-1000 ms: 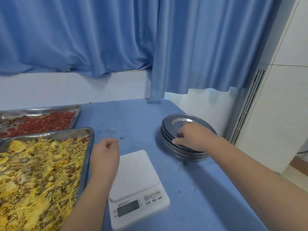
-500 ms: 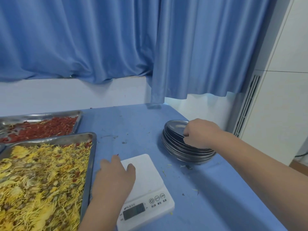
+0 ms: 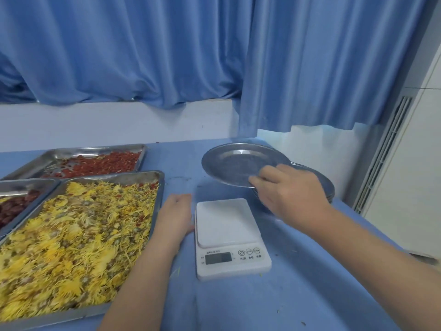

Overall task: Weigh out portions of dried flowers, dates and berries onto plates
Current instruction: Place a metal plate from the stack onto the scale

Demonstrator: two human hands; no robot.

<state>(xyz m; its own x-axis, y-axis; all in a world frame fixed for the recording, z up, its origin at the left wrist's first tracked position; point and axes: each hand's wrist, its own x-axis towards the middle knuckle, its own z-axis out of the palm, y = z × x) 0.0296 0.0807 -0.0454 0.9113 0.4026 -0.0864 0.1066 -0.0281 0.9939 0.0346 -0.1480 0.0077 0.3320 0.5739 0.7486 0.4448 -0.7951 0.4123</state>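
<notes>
Steel at your one o'clock, head view: a single plate [image 3: 238,166] hangs in the air, tilted so its hollow faces you. It is clear of the stack of plates [image 3: 328,187] sitting behind your wrist at two o'clock. Your right hand [image 3: 293,194] has it by the near right rim, fingers [image 3: 257,180] laid over the lip and pinching it, with the thumb hidden under the metal. So the plate's whole body reaches out from the grip toward ten o'clock, over the blue table [image 3: 181,168].

Now the relation that counts: the white scale [image 3: 226,223] lies at seven o'clock from that gripping hand, near, with its platform bare and its display toward you. The plate's middle sits at about twelve o'clock from the platform, on the far side. My read is that you draw the hand back toward yourself and level the plate, so its middle lands on the platform rather than the rim you hold.

Your left hand [image 3: 176,216] rests at nine o'clock of the scale, its thumb side touching the scale's left edge. The fingers fold out of sight, so I can't tell whether it grips anything. It's the nearer hand, but the right carries the load.

Dried flowers [image 3: 78,235] fill the tray [image 3: 160,187] at nine o'clock, with berries [image 3: 100,163] at eleven and dates [image 3: 14,209] at the far left. The held plate is bare.
</notes>
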